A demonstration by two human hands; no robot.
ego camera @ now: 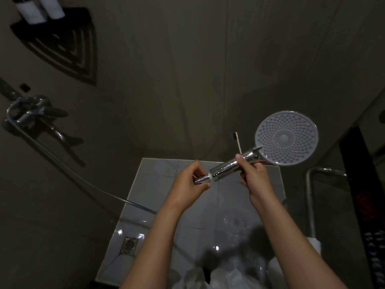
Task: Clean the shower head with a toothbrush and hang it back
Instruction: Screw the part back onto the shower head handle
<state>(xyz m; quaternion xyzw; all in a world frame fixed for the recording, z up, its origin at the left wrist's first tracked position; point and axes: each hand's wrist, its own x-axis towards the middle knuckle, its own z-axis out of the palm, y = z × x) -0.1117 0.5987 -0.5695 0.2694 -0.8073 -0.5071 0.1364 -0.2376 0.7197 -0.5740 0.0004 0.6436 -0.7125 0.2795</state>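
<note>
The shower head (286, 138) is held out over the wet shower floor (158, 184), right of centre, its nozzle face turned up toward the person, probably for scrubbing. The left hand (188, 185) pinches the handle's hose end; the right hand (253, 174) clenches the chrome handle together with the toothbrush (237, 142), whose bristles point away, not touching the nozzles.

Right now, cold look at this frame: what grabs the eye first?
The round shower head, right of centre, its pale dotted face turned up to the camera. Both hands grip its chrome handle: the left hand at the hose end, the right hand nearer the head. A toothbrush pokes up behind the handle; who holds it is unclear.
</note>
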